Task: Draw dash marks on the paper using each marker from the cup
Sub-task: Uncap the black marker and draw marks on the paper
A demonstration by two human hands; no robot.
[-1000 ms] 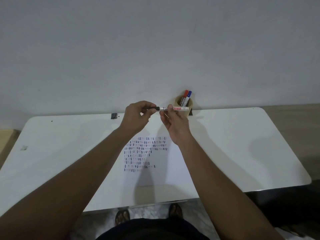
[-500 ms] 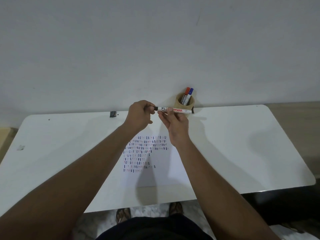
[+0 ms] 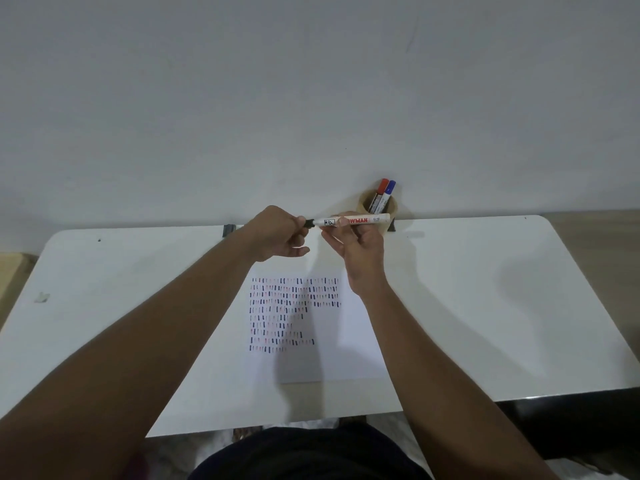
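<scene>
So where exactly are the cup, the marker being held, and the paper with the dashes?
cup (image 3: 364,204), head view, on its tan left wall.
marker (image 3: 360,220), head view, on the white barrel's red lettering.
paper (image 3: 356,344), head view, on the blank right part.

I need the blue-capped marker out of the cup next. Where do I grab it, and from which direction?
Pinch the blue cap from above. The marker stands nearly upright in the cup with only its top clear of the rim, tight beside the red-capped marker on its left, so come in from the right side and lift straight up.
</scene>
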